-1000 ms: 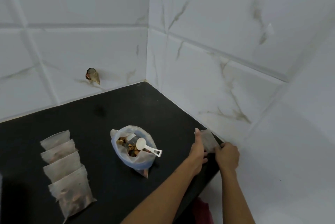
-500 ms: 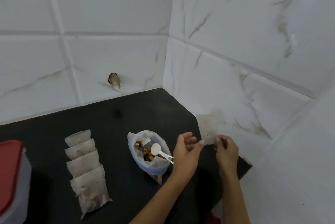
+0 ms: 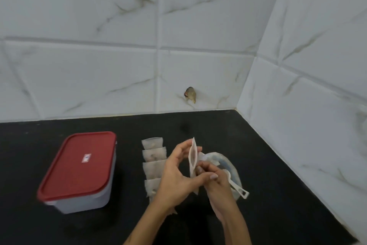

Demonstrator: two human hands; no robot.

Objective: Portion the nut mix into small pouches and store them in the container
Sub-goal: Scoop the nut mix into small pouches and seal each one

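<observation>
- A black worktop (image 3: 268, 175) is seen, closed at its back edge and right edge by white tiled walls (image 3: 99, 66) that meet in the far right corner.
- Bare worktop is left along the back edge and toward the right edge; the near left part is bare as well.
- One container (image 3: 79, 173) with a red lid (image 3: 79, 163) is placed toward the left side of the worktop, with the lid on.
- Four filled pouches (image 3: 154, 157) are laid in one overlapping row, between the container and the hands.
- One empty pouch (image 3: 193, 157) is held upright above the worktop: it is pinched by the left hand (image 3: 174, 177) along its left side and by the right hand (image 3: 216, 183) at its lower edge.
- One bag of nut mix (image 3: 228, 167) is standing just behind the right hand, partly hidden by it.
- One white scoop (image 3: 241, 192) is lying in the bag, with its handle over the near rim.
</observation>
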